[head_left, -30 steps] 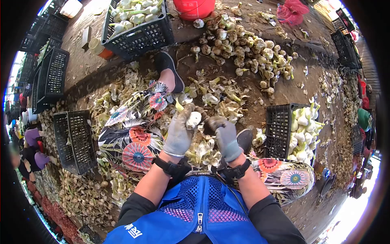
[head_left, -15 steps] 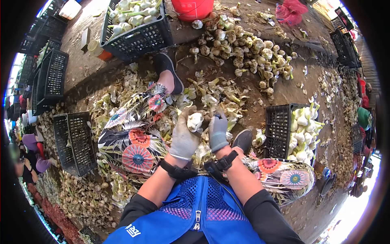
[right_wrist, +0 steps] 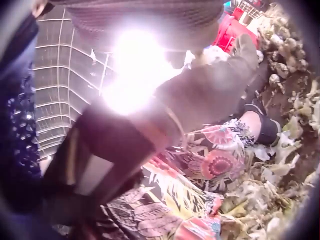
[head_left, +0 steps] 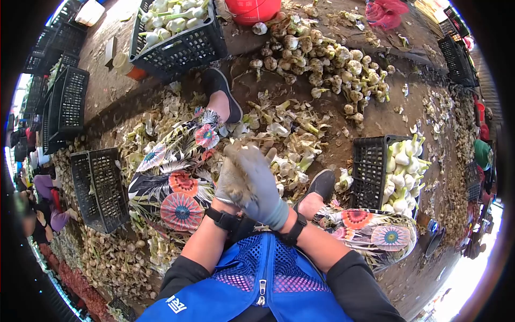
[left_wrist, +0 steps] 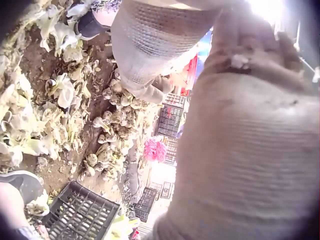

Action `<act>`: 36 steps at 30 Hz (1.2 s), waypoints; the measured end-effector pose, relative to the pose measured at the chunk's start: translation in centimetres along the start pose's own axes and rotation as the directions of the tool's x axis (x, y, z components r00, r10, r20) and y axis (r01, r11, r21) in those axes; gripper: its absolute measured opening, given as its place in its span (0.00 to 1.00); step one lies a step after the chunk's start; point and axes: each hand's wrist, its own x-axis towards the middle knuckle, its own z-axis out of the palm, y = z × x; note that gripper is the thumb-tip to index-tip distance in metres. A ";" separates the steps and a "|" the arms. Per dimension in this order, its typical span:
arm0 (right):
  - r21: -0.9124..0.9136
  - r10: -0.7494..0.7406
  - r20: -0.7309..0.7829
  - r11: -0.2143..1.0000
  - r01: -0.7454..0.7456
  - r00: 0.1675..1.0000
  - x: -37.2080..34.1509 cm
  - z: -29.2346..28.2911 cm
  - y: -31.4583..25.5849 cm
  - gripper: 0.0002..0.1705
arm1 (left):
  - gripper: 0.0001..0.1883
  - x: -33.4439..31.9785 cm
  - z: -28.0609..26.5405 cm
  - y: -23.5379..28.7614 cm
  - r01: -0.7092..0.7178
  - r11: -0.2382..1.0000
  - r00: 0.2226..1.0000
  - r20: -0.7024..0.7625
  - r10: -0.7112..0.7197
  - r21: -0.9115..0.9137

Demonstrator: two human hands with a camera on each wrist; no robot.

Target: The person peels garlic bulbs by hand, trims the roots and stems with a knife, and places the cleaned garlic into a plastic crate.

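Crossing over left hand (head_left: 223,181), right hand (head_left: 258,180) straight-fingered. Pale bulbs (head_left: 399,172) crated, apparently done; brown heap (head_left: 348,70) left. Left wrist: left hand's grip, can't tell. Right wrist: white patch (right_wrist: 215,54), likely current bulb, beside left fingers.

Low over the husks (head_left: 279,129), forward room seems open up to the garlic heap (head_left: 343,70); the right-hand crate (head_left: 369,166) walls off sideways passage.
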 end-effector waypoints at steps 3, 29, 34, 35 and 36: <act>0.215 -0.064 0.070 0.975 0.047 0.995 -0.4 1.2 -1.2 0.38 | 0.22 0.4 0.4 0.1 0.037 0.996 0.998 -0.048 -0.033 0.076; 0.981 0.413 0.173 0.008 -0.193 0.894 -0.4 -1.8 5.5 0.39 | 0.19 2.3 0.4 1.8 0.068 0.777 0.991 -0.131 0.018 0.625; 0.715 0.652 -0.011 0.535 -0.450 0.758 -4.6 -1.3 15.2 0.34 | 0.20 3.5 1.5 3.6 -0.021 0.989 0.949 -0.315 -0.026 -0.145; 0.800 0.698 0.017 0.421 -0.429 0.716 -2.1 -3.2 9.7 0.34 | 0.20 3.8 1.7 4.1 -0.056 0.989 0.904 -0.427 -0.009 -0.138; 0.846 0.647 0.052 0.375 -0.378 0.761 -2.4 -3.2 9.5 0.34 | 0.20 3.9 1.6 4.2 -0.059 0.989 0.903 -0.431 -0.005 -0.135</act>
